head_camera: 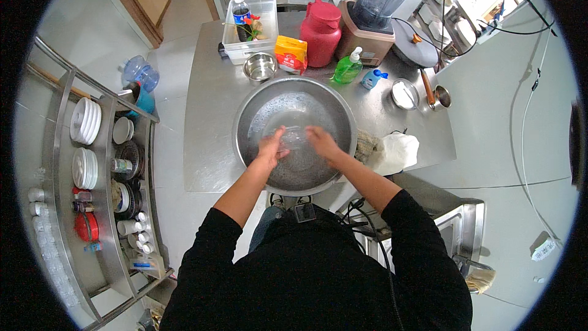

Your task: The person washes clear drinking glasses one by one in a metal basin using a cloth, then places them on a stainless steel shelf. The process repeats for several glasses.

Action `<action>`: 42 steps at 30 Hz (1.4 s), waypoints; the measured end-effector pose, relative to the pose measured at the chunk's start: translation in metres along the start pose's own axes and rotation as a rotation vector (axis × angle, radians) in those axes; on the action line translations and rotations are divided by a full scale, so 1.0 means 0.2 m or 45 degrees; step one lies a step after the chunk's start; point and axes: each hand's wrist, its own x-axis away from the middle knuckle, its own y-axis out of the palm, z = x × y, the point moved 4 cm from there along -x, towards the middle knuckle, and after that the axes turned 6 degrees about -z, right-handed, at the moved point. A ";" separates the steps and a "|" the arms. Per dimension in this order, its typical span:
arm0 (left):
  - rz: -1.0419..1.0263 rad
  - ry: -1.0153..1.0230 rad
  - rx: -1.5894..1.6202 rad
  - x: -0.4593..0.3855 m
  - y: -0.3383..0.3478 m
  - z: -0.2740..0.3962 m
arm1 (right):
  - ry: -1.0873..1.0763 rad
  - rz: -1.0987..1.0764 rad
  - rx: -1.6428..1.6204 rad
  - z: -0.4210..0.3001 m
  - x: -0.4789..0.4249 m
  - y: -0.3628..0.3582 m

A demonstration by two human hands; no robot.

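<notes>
A large stainless steel basin (248, 115) stands at the table's front edge, and both my hands are inside its rim. My left hand (272, 148) grips the left end of a clear, see-through vessel (294, 139), glass or plastic, over the basin's wet bottom. At the vessel's other end is my right hand (323, 142), blurred, with its fingers bent towards it. Whether those fingers touch the vessel cannot be made out. Behind the basin's rim are a small steel bowl (260, 67), a green pump bottle (348, 70) and a small blue bottle (373, 79).
The steel table (206, 147) also carries a plastic bin (252, 50), a yellow-red packet (291, 54), a red jug (320, 34), a blender (367, 32), a lidded pan (413, 46), a glass bowl (405, 94) and a white cloth (398, 151). Shelves of dishes (86, 122) stand left; a sink (452, 225) is right.
</notes>
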 end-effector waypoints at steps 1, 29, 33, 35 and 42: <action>0.098 0.005 0.007 -0.03 -0.05 0.00 | 0.026 0.168 0.069 0.06 -0.06 -0.07; -0.557 -0.128 0.055 0.22 0.16 0.28 | -0.683 -0.598 1.690 -0.49 0.12 0.16; -0.430 0.213 0.078 0.25 0.21 0.25 | -0.106 -0.653 -0.397 -0.33 0.02 0.26; -0.403 0.156 0.109 0.21 0.17 0.23 | -0.199 -0.555 -0.306 -0.33 0.07 0.30; -0.434 -0.298 -0.013 0.36 0.16 0.26 | -1.363 -0.461 1.793 -0.45 0.26 0.17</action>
